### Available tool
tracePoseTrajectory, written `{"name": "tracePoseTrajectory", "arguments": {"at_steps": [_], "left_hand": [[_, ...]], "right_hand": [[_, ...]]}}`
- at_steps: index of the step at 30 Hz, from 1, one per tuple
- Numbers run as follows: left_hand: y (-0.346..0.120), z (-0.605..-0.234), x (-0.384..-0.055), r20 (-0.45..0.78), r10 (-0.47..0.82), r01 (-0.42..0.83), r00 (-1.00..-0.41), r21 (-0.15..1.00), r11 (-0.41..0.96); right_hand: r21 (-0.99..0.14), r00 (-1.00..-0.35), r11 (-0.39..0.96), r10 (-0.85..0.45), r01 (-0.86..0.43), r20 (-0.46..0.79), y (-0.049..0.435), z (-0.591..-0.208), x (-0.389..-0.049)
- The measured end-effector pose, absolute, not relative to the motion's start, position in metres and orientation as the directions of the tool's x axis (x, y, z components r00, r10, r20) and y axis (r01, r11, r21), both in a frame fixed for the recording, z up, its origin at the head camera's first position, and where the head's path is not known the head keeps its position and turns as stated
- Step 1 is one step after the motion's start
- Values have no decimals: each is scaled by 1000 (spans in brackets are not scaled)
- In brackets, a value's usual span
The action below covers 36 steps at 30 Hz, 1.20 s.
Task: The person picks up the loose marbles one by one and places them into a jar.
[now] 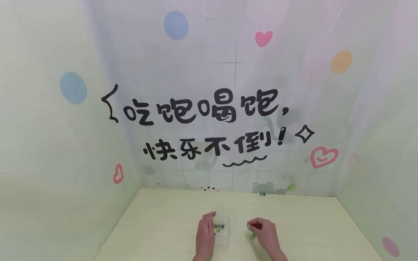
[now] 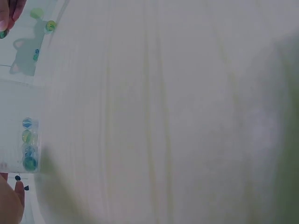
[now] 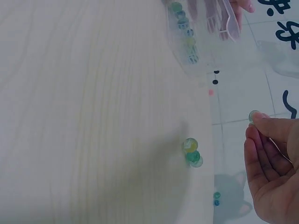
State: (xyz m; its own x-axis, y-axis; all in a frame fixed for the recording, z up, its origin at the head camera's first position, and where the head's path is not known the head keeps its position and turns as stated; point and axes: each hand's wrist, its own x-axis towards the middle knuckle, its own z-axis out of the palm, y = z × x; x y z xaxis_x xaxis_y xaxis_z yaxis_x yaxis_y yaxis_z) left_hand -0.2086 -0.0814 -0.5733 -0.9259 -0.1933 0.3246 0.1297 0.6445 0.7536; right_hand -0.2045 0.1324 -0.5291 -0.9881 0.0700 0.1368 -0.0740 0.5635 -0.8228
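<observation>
A clear plastic box [image 1: 225, 240] stands on the table with several glass marbles [image 1: 218, 228] inside. Along its left side my left hand [image 1: 205, 235] rests, fingers straight and touching the wall of the box. To the right of the box, my right hand [image 1: 267, 232] pinches a greenish glass marble [image 3: 252, 115] between thumb and index finger, held above the table. Below that hand a small cluster of green and yellow marbles [image 3: 190, 145] lies on the tabletop. The left wrist view catches only part of the left hand [image 2: 10, 205], at its lower left edge.
The pale wooden table [image 1: 163, 224] is closed in by printed fabric walls at the back [image 1: 202, 72] and both sides. Two small blue-green balls [image 1: 262, 194] show at the table's back edge, near a grey cat print.
</observation>
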Motion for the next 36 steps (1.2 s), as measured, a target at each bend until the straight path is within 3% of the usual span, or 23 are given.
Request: {"name": "tracePoseTrajectory", "arguments": {"at_steps": [26, 36], "left_hand": [[-81, -574, -210, 288, -204, 100, -936, 771, 628], [-81, -575, -212, 294, -202, 103, -934, 764, 637]], "right_hand": [[-837, -965, 481, -110, -262, 239, 84, -521, -202], [-827, -967, 502, -165, -252, 194, 77, -521, -198]]}}
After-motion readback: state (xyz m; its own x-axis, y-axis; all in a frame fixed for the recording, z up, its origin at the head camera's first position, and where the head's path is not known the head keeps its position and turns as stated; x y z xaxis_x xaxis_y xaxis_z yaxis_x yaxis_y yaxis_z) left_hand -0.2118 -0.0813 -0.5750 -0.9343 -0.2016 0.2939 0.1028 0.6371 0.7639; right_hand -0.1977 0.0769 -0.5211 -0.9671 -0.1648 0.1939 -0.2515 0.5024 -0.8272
